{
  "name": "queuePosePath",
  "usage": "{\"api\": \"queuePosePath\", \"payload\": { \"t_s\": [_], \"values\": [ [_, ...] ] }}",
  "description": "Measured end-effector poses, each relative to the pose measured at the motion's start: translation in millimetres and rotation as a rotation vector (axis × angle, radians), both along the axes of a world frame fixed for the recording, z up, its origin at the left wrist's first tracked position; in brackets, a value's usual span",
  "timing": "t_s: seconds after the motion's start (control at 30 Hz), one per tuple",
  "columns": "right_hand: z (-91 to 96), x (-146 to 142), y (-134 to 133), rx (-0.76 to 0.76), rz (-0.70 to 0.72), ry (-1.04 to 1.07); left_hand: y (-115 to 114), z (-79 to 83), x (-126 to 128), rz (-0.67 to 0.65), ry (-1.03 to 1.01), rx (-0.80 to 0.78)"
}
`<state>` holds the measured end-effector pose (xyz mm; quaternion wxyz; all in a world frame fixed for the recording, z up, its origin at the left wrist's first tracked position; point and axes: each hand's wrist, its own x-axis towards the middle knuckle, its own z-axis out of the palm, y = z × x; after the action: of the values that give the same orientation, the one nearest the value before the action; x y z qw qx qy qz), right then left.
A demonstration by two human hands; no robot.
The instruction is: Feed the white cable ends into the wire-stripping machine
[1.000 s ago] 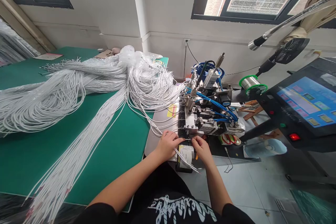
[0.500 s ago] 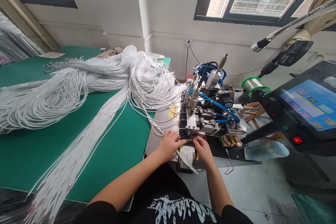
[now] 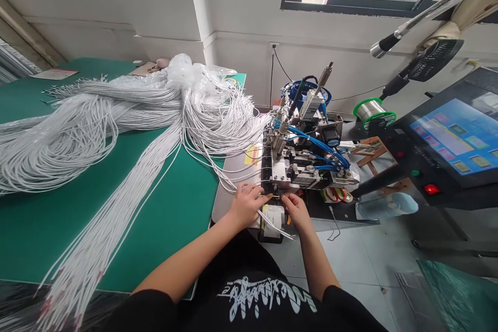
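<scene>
At the near front of a wire-processing machine (image 3: 280, 168), my left hand (image 3: 245, 206) is closed around several white cables (image 3: 275, 225), whose loose ends stick out below the palm toward the right. Its index finger points right, along a short pale length of cable. My right hand (image 3: 298, 210) pinches the tip of that length, a few centimetres from the left fingertips. The exact end piece in the pinch is too small to make out. Just under both hands sits a white-topped block (image 3: 272, 220) on the machine's front edge.
Large bundles of white cable (image 3: 151, 106) lie on the green table (image 3: 171, 238) to the left, partly under clear plastic. Right of the machine are a solder wire spool (image 3: 374, 113), a touchscreen panel (image 3: 459, 137), a small fan (image 3: 436, 59) and a clear bluish container (image 3: 387, 206).
The camera view has shifted slightly, so the surroundings sit a little higher and further left. Both hands keep nearly the same pose at the machine front, fingertips still close together on the cable.
</scene>
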<state>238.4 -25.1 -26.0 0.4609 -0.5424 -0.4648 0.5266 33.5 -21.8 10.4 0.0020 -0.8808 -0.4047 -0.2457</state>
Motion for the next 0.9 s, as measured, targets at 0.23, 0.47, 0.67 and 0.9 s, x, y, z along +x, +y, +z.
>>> {"api": "queuePosePath", "payload": {
  "t_s": [0.23, 0.47, 0.67, 0.9],
  "values": [
    [14.8, 5.8, -10.7, 0.098, -0.054, -0.290, -2.7, 0.3, -4.4, 0.063, -0.072, 0.052],
    [46.4, 13.9, -28.8, 0.151, -0.039, -0.446, -2.4, 2.1, -7.0, 0.045, -0.071, -0.004],
    [67.9, 26.6, -52.0, 0.145, 0.215, -0.542, -2.4, 3.8, -7.9, 0.044, -0.092, -0.015],
    [58.1, 42.5, -65.9, -0.018, 0.626, -0.428, -2.4, 1.6, -6.8, 0.051, -0.096, 0.006]
  ]
}}
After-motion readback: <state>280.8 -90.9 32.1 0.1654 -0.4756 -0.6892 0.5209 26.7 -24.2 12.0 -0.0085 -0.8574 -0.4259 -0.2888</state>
